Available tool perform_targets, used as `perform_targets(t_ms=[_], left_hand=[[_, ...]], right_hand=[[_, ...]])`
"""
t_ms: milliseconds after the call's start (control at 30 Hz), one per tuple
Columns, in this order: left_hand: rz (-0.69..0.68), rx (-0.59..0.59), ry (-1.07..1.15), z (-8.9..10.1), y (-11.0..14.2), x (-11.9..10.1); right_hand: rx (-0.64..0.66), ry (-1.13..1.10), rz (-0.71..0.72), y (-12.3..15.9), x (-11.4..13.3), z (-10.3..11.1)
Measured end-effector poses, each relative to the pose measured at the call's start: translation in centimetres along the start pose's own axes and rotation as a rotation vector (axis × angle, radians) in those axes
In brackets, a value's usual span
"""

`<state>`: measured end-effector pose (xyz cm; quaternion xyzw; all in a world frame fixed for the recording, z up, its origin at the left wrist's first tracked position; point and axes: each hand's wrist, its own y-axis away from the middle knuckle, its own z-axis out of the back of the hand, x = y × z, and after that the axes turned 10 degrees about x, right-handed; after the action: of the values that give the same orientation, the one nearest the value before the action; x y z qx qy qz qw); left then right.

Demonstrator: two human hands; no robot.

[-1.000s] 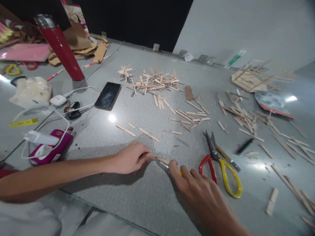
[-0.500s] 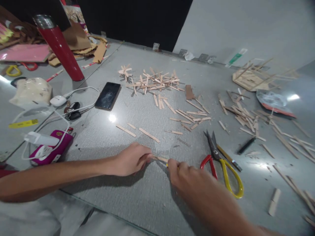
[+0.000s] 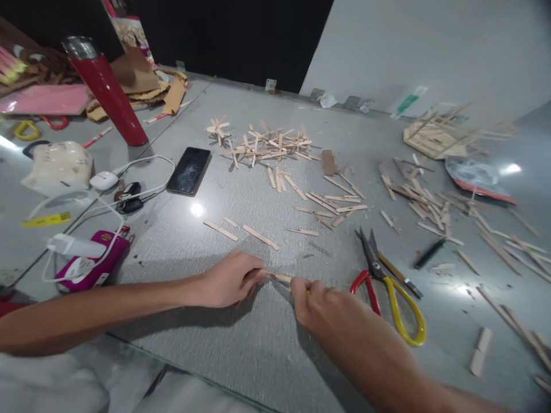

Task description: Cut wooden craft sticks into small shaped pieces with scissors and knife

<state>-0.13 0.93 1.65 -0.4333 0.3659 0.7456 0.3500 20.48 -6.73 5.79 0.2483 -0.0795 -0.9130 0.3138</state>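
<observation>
Near the front of the table, my left hand (image 3: 232, 280) is closed, pinching one end of a thin wooden craft stick (image 3: 280, 276). My right hand (image 3: 327, 307) is wrapped around a yellow-handled cutter knife, mostly hidden by the fingers. Its thin blade (image 3: 282, 283) lies along the stick between the two hands. Just beyond them are loose craft sticks (image 3: 260, 237). To the right of my right hand, scissors (image 3: 376, 272) with one red and one yellow handle lie with their blades parted.
Heaps of craft sticks (image 3: 275, 143) lie farther back, with more pieces (image 3: 424, 201) at right near a stick frame (image 3: 434, 140). A phone (image 3: 189, 171), a purple power bank (image 3: 92, 261) with cables and a red flask (image 3: 107, 94) stand or lie at left.
My right hand has shifted very slightly left along the stick. My left hand keeps its pinch, and the camera view has moved a little.
</observation>
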Motion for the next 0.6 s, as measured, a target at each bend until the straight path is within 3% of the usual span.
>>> perform_targets(t_ms=[200,367,467,600], left_hand=[[0.021,0.009,0.056,-0.1,0.2,0.2],[0.018,0.000,0.039,0.0,0.1,0.3],[0.042,0.015,0.022,0.0,0.0,0.2],[0.048,0.012,0.010,0.1,-0.1,0.0]], right_hand=[[0.003,-0.196,0.139,-1.4,-2.0,1.6],[-0.015,-0.052,0.001,-0.4,-1.4,-1.2],[-0.115,0.017,-0.023,0.3,-0.8,-3.4],[-0.140,0.056,-0.041,0.4,-0.2,-3.0]])
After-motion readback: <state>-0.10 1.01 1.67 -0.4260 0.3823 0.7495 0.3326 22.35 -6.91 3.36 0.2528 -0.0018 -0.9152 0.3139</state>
